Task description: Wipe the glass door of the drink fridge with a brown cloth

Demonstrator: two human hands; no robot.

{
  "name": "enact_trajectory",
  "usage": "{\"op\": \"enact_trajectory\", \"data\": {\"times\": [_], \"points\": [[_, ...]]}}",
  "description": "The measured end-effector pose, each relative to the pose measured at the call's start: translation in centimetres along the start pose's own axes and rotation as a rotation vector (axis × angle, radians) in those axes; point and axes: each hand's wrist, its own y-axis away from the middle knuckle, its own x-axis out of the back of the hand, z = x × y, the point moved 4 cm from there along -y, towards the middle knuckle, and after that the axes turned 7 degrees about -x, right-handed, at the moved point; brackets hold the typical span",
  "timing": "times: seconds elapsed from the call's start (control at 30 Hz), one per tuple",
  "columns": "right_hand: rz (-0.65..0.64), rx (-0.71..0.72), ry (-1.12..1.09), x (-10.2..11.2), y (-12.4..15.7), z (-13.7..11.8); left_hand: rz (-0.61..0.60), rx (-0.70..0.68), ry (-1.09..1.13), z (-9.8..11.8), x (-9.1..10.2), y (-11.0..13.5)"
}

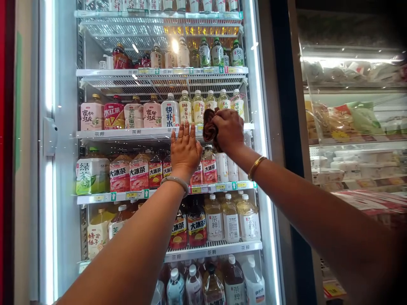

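A brown cloth (210,126) is bunched in my right hand (229,130), its fingers closed around it. It is held up before the glass door of a lit drinks fridge, level with the bottles of yellow-labelled drink (198,106). My left hand (185,147) lies flat with its fingers stretched upward, apparently against the glass, just left of the cloth. Behind it are the white shelf edge (127,132) and a white bottle with blue lettering (169,111). Part of the lower rows is hidden by my forearms.
Bottled drinks fill several shelves, with price tags along the shelf edges, such as a yellow tag (131,195). A bright light strip (49,84) runs down the left side. At the right, past a dark frame (284,106), stands another lit case with packaged food (365,118).
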Motion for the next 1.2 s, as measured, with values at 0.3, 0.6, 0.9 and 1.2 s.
{"op": "enact_trajectory", "data": {"times": [0.3,0.6,0.9,1.2], "points": [[-0.147,0.329,0.117,0.8,7.6,-1.2,0.019,-0.01,0.007,0.1,0.1,0.1],[-0.045,0.211,0.081,-1.1,0.4,-2.0,0.002,-0.012,-0.013,0.1,0.1,0.1],[-0.067,0.387,0.084,0.9,3.5,0.5,0.0,0.009,0.043,0.3,0.5,0.0],[-0.026,0.284,0.078,-0.7,2.5,-2.8,0.002,0.012,0.046,0.1,0.4,0.0]]}}
